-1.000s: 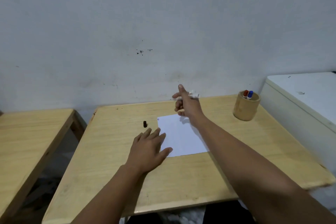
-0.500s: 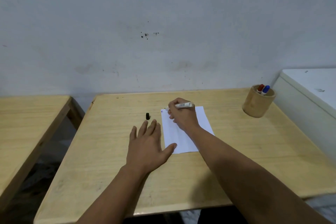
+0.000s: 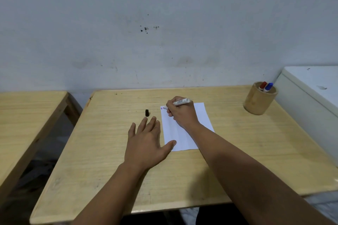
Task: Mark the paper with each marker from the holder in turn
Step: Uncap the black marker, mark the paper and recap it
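Note:
A white sheet of paper [image 3: 198, 118] lies on the wooden table [image 3: 237, 142], with small red and blue marks at its far left corner. My right hand [image 3: 182, 113] grips a white marker [image 3: 181, 101], whose tip rests on the paper beside those marks. My left hand [image 3: 146, 142] lies flat with fingers spread, its thumb on the paper's near left edge. A black marker cap [image 3: 146, 112] stands on the table just beyond my left fingertips. A round wooden holder [image 3: 258, 101] at the far right holds a red-capped marker [image 3: 263, 85] and a blue-capped marker [image 3: 268, 86].
A second wooden table [image 3: 27, 115] stands to the left across a gap. A white cabinet [image 3: 311, 93] abuts the table's right side behind the holder. A grey wall rises right behind the table's far edge.
My right hand came down from above the paper's far edge, and the marker tip now touches the paper's far left corner. My left hand stayed flat in place.

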The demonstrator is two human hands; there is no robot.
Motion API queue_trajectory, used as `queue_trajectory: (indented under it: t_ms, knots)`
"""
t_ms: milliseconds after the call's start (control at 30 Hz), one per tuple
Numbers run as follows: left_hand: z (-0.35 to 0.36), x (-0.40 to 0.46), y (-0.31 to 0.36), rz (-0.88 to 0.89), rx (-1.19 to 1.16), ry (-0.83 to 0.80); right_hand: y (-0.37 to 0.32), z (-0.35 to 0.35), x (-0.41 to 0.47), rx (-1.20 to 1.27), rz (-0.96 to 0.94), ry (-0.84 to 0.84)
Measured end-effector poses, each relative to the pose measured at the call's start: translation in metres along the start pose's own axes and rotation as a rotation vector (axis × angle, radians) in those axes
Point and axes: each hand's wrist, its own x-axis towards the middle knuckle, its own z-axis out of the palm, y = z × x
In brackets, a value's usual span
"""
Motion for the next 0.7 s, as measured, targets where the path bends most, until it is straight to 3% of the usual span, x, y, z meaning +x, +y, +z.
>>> queue_trajectory:
  t_ms: [467, 700]
  knots:
    - [0.001, 0.0, -0.001, -0.009, -0.007, -0.005, 0.0, 0.0, 0.002, -0.03, 0.013, -0.026]
    - [0.0, -0.002, -0.001, -0.021, -0.007, -0.013, -0.023, -0.012, 0.001, 0.183, 0.022, 0.022]
